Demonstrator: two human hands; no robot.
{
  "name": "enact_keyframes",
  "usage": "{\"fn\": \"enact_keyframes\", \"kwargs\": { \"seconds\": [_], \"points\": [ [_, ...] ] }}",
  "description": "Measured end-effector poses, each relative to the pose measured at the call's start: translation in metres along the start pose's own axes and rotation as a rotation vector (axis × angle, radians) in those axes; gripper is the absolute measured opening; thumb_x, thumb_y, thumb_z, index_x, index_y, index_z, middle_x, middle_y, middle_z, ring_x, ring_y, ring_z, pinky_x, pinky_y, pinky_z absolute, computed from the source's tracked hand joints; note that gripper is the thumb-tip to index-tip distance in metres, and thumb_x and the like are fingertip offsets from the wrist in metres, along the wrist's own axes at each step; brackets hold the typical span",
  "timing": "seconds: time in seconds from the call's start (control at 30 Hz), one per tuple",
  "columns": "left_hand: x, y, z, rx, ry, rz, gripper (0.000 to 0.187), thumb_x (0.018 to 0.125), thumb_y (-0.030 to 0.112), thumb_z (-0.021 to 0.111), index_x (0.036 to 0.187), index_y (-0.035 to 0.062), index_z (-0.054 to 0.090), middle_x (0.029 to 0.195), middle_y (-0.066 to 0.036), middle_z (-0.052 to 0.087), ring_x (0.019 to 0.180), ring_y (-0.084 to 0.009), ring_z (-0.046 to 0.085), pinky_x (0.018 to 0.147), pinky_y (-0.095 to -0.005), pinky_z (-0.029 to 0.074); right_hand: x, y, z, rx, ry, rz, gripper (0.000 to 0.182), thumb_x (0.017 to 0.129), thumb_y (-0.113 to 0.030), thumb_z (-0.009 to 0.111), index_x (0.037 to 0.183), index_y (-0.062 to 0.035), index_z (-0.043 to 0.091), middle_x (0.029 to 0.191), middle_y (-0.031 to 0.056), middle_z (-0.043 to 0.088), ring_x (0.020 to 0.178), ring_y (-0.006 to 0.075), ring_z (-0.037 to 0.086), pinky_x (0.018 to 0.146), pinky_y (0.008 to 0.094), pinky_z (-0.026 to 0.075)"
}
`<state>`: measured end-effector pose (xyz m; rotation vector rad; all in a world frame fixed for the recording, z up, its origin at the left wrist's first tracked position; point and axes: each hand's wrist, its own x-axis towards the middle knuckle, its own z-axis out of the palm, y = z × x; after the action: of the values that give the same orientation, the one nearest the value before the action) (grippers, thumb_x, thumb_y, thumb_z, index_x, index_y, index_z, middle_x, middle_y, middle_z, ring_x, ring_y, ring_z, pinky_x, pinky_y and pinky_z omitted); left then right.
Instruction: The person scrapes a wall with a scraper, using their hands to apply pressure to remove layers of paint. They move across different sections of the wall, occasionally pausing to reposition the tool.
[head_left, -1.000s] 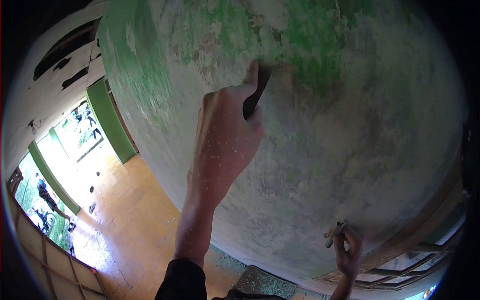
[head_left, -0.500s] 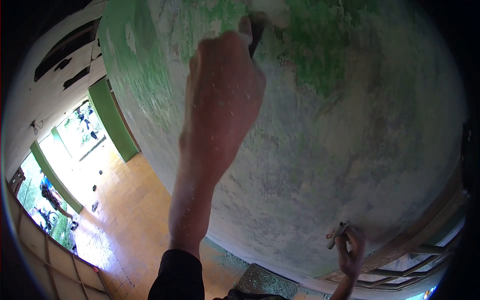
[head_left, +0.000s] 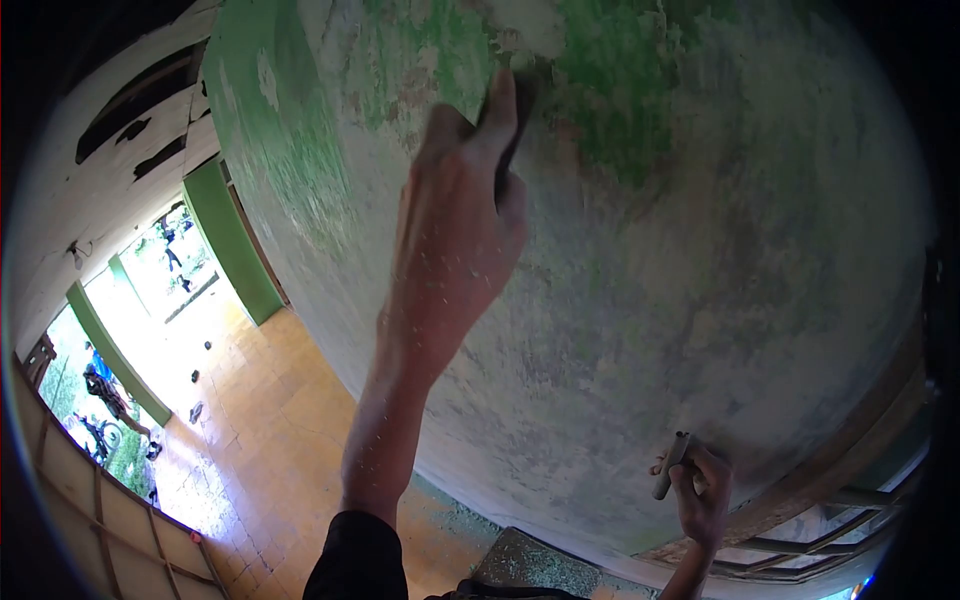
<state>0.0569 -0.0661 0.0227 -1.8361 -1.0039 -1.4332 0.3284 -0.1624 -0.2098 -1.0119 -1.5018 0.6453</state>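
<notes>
My left hand (head_left: 465, 200) is raised against a wall (head_left: 620, 300) of peeling green paint and bare grey plaster. It is closed around a dark scraper (head_left: 510, 150), with the index finger stretched along the tool toward the wall. The scraper's edge is hard to make out in shadow. Small pale flakes dot my hand and forearm. Lower right, close to the wall, my right hand (head_left: 707, 490) is wrapped round a short grey tube (head_left: 671, 466) with an open upper end. Whether the tube is fixed to anything cannot be told.
A dark board (head_left: 535, 562) strewn with paint flakes lies below, on the orange tiled floor (head_left: 270, 410). Window bars (head_left: 800, 548) are at lower right. Green pillars (head_left: 228, 245) frame bright openings at left, where a person (head_left: 105, 390) stands outside.
My left hand has come down the wall a little with the scraper, and its index finger shows more clearly. My right hand stays around the tube, which looks more upright.
</notes>
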Motion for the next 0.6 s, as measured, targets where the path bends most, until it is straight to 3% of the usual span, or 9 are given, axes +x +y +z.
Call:
{"fn": "enact_keyframes", "kwargs": {
  "seconds": [0.27,0.6],
  "points": [
    [0.003,0.015,-0.009,-0.16,-0.15,-0.228,0.061,0.085,-0.004,0.059,0.145,0.0061,0.056,0.071,-0.02,0.062,0.062,-0.0212,0.063,0.07,-0.0343,0.053,0.0,0.003,-0.003,-0.01,-0.034,-0.004,0.018,0.089,-0.01,0.061,0.094,0.0059,0.069,0.079,0.0138,0.074,0.072,0.0206,0.073,0.073,0.0312,0.055],
    [-0.001,0.021,-0.004,-0.141,-0.126,-0.243,0.061,0.085,-0.003,0.059,0.144,0.0086,0.058,0.074,-0.023,0.064,0.064,-0.016,0.06,0.071,-0.0332,0.052,0.0,0.001,-0.004,0.01,-0.051,0.048,0.02,0.088,-0.012,0.062,0.094,0.0053,0.069,0.081,0.0143,0.075,0.075,0.0218,0.074,0.076,0.033,0.056]
  ]
}}
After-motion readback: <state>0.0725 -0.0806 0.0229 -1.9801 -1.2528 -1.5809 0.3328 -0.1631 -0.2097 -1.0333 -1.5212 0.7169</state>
